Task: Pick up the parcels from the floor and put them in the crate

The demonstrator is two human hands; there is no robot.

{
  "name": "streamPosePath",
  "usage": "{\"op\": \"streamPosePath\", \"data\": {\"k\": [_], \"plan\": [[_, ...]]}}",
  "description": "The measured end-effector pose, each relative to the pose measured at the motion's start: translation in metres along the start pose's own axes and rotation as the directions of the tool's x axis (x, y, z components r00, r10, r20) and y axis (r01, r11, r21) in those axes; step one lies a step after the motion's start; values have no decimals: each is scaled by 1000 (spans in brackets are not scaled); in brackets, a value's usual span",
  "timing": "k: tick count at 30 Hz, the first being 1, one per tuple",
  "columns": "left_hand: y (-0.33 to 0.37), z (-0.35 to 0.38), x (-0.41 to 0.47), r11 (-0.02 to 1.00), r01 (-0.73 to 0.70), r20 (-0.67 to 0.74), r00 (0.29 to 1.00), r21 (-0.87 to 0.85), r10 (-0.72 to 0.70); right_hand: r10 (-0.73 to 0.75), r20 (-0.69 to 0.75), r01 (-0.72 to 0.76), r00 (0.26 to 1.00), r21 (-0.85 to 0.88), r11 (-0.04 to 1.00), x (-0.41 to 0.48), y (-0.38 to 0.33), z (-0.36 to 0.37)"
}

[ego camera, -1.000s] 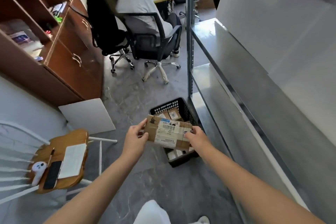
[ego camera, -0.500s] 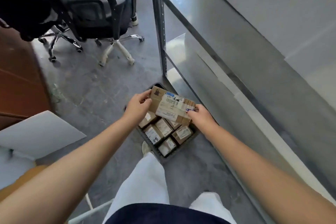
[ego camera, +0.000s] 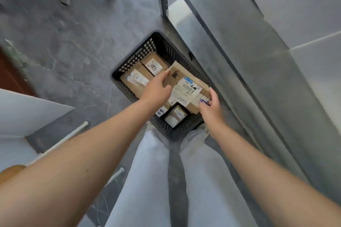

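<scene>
At frame centre, a labelled parcel [ego camera: 186,88] is held over the black crate [ego camera: 134,59], its ends pinched in the grip of the left hand [ego camera: 156,92] and the right hand [ego camera: 210,105]. Smaller parcels [ego camera: 137,79] are packed inside.

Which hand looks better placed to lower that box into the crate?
Probably the left hand: it grips the box at its end, over the middle of the crate. The right hand only pinches a corner at the crate's edge, close to the metal shelf.
</scene>
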State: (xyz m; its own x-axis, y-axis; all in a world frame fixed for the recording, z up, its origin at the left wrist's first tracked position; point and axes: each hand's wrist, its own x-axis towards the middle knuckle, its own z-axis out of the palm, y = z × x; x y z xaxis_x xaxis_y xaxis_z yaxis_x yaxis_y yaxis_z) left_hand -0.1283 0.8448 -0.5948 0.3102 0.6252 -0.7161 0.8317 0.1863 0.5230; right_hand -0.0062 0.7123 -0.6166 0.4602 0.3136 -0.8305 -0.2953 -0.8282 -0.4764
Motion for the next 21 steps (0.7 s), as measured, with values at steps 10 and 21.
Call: {"op": "streamPosePath", "data": {"k": [10, 21], "plan": [[-114, 90, 167, 986, 128, -25, 992, 108, -126, 180, 195, -168, 964, -73, 983, 177, 96, 83], [-170, 129, 224, 788, 25, -86, 996, 615, 35, 252, 203, -203, 946, -236, 950, 230, 146, 132]]}}
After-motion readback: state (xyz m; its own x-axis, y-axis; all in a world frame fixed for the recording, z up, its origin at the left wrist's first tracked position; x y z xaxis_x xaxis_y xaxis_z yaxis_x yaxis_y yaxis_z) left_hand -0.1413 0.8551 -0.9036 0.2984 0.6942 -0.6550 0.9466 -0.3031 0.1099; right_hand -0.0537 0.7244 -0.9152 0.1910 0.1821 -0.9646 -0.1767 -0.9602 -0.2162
